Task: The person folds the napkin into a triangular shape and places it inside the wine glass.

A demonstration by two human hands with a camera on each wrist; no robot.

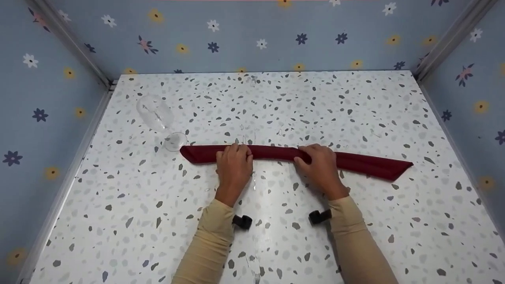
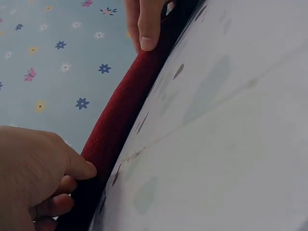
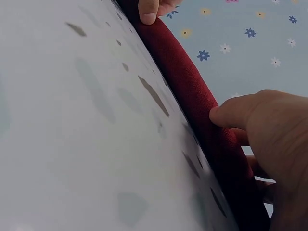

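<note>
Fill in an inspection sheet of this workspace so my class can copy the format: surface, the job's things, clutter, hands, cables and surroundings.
Surface: white speckled tabletop, with a faint line running across it in the left wrist view.
Job's things: dark red cloth, folded or rolled into a long strip with slanted ends, slightly bowed.
Clutter: clear stemmed glass, apparently upright, its foot close to the cloth's left end; contact cannot be told.
Hands: left hand and right hand both grip the strip, with a stretch of cloth between them.
Cables: nothing seen.
Surroundings: blue flowered walls at the back and both sides.
</note>
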